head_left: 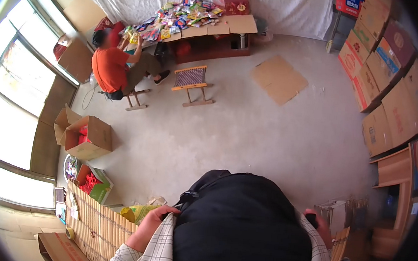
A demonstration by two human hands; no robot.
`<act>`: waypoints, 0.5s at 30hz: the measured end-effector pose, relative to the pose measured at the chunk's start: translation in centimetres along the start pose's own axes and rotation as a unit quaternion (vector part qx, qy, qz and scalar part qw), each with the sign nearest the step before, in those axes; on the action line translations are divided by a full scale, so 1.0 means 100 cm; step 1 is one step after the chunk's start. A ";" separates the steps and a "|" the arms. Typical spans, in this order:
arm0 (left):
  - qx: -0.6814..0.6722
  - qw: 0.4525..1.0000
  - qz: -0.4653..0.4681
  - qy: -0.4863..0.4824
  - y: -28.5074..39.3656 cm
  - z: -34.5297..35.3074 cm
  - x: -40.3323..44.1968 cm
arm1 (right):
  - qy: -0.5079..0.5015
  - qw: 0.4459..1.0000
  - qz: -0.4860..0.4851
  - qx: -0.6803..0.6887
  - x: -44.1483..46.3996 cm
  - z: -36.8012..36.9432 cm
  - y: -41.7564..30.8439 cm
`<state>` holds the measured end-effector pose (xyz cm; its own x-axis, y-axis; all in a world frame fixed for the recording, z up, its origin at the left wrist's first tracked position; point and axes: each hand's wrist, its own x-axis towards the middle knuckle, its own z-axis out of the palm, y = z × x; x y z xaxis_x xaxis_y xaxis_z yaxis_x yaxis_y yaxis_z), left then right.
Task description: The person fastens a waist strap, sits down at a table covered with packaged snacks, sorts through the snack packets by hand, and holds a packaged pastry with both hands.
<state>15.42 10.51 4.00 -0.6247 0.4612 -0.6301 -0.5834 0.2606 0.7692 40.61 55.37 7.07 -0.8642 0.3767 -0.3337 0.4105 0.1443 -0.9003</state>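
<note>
Below me a black top (242,228) fills the lower middle, with an open checked shirt (156,247) hanging at both sides. My left hand (151,222) is closed at the shirt's left front edge, fingers pinched on the cloth, and a small dark patch shows by the fingers. On the other side my right hand (323,229) is closed beside the right shirt edge, around a small black thing (312,220) I cannot make out. Part of the right hand is blurred.
Another person (112,67) sits at a low table (233,25) heaped with colourful packets (189,14). A stool (190,79) and flat cardboard (279,79) are on the floor. Open boxes (96,138) stand left, stacked cartons (394,119) right. A slatted bamboo surface (94,225) lies near my left.
</note>
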 end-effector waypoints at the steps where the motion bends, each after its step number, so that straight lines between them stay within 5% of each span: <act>1: 0.083 0.992 0.093 0.013 0.002 -0.003 0.003 | 0.017 0.999 -0.034 0.007 0.007 0.007 0.000; 2: 0.164 0.969 0.185 0.027 0.007 -0.006 0.006 | 0.032 0.997 -0.069 0.014 0.013 0.011 0.001; 4: 0.006 0.958 0.237 0.160 0.025 -0.007 0.007 | -0.040 0.996 -0.076 0.004 0.022 0.009 0.005; 6: 0.108 0.886 0.305 0.332 -0.001 -0.060 0.037 | -0.077 0.982 -0.171 -0.024 0.031 0.006 0.013; 7: 0.029 0.910 0.281 0.303 -0.013 -0.100 0.061 | -0.077 0.982 -0.171 -0.027 0.034 0.005 0.017; 8: -0.049 0.928 0.253 0.271 0.018 -0.091 0.062 | 0.099 0.991 -0.048 0.071 0.035 0.004 0.020; 9: -0.049 0.930 0.248 0.268 0.066 -0.041 0.049 | 0.273 0.945 0.080 0.164 0.034 0.004 0.027; 10: 0.012 0.915 0.247 0.318 0.098 0.013 0.042 | 0.284 0.928 -0.003 0.242 0.042 -0.008 0.046; 11: -0.057 0.955 0.215 0.198 0.100 0.028 0.049 | 0.289 0.899 -0.088 0.317 0.057 -0.019 0.063; 12: -0.124 0.973 0.179 0.074 0.100 0.039 0.054 | 0.222 0.872 -0.073 0.430 0.071 -0.014 0.059; 13: -0.035 0.984 0.171 -0.018 0.099 0.054 0.065 | 0.153 0.829 -0.060 0.535 0.081 -0.007 0.053; 15: 0.135 0.967 0.149 -0.155 0.093 0.092 0.080 | 0.168 0.980 -0.036 0.102 0.073 0.050 -0.033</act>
<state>9.78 24.46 7.14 -0.5337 0.7718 -0.3456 -0.2190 0.2686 0.9380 31.52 53.06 6.22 -0.7303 0.6567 -0.1881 0.2568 0.0088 -0.9664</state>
